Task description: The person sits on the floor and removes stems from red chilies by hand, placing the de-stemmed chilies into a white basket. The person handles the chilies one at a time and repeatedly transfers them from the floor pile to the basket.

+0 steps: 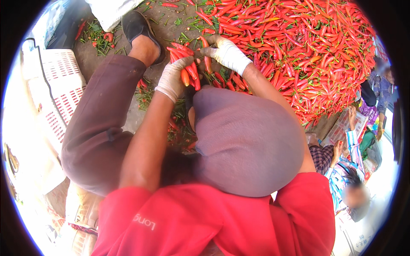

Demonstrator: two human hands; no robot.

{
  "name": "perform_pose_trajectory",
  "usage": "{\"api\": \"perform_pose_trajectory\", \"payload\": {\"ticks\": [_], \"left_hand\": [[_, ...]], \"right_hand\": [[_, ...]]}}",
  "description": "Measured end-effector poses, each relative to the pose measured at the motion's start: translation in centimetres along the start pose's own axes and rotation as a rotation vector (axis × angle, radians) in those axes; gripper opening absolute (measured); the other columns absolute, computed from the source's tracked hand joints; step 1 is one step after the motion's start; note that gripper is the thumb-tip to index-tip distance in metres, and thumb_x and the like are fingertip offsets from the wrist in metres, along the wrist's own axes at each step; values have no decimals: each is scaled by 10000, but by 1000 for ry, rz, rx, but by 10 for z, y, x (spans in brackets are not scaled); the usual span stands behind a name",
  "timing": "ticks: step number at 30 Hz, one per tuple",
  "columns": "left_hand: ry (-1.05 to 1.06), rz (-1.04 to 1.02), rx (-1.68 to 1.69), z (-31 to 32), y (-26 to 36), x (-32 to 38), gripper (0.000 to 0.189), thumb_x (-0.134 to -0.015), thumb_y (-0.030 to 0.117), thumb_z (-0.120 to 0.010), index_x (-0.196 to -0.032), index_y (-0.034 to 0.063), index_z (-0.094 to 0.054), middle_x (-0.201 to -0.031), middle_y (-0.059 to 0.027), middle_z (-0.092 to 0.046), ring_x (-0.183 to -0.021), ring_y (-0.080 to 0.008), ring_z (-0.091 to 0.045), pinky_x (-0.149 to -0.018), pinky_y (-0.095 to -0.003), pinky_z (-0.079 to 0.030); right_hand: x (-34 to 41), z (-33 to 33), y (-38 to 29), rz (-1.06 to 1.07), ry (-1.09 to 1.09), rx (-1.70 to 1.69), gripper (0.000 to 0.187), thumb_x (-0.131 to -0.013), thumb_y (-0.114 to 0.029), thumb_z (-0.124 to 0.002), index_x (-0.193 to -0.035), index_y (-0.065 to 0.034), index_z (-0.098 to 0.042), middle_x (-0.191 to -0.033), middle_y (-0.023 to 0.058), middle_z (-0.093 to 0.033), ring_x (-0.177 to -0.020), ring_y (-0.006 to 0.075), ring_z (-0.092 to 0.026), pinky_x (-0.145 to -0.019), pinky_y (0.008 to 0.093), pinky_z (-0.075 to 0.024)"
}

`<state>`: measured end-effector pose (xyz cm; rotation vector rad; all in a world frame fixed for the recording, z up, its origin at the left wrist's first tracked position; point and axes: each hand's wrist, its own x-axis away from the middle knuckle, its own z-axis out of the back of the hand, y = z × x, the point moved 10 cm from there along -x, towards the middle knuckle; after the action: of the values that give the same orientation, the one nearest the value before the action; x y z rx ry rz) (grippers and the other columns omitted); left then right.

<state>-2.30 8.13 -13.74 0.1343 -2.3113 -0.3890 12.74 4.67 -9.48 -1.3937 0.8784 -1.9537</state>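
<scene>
My left hand (174, 75), wrapped in white tape or a thin glove, grips a bunch of red chili peppers (189, 68), with one orange-red pepper among them. My right hand (217, 52), wrapped the same way, holds a single red chili pepper (207, 62) between thumb and fingers, just right of the bunch. A large heap of red chilies with green stems (301, 57) spreads beyond and to the right of my right hand. Green stem scraps (179, 112) and some peppers lie on the ground below my hands, between my legs.
White plastic crates (64, 64) stand at the left. A white sack (112, 11) lies near my left shoe (139, 27). More stem scraps (99, 38) are scattered beside it. At the right, a person in a striped shirt (344, 169) sits by another crate (342, 128); another person is beyond.
</scene>
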Motion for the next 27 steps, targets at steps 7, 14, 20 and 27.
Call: {"api": "perform_pose_trajectory", "payload": {"ticks": [7,14,20,27], "left_hand": [[-9,-56,144,-2,5,-1,364,-919,229,-739,-1209,42,-620,-1068,-120,-704,-965,-294,-680,-898,-462,-570],[82,48,348,17,-8,-3,348,-902,216,-748,-1189,68,-619,-1089,-109,-690,-1014,-285,-661,-1000,-468,-518],[38,86,341,6,-10,0,260,-916,218,-733,-1105,62,-643,-1012,-109,-705,-930,-272,-671,-909,-430,-552],[174,-2,187,24,1,-6,163,-918,225,-716,-1012,100,-671,-909,-64,-708,-801,-234,-668,-774,-407,-565]], "right_hand": [[-12,-37,-38,113,-115,314,306,-986,-227,-620,-1215,-28,-654,-886,121,-705,-799,216,-666,-722,368,-522],[13,-55,-27,303,-119,686,456,-992,-248,-508,-1424,-100,-513,-1135,302,-658,-1027,450,-662,-894,503,-523],[11,-49,-17,260,-110,554,457,-1014,-257,-506,-1443,-100,-499,-1142,277,-674,-1056,457,-649,-908,492,-516],[31,-57,-1,209,8,299,482,-980,-240,-586,-1435,-92,-534,-1265,256,-643,-1181,412,-617,-1004,442,-480]]}}
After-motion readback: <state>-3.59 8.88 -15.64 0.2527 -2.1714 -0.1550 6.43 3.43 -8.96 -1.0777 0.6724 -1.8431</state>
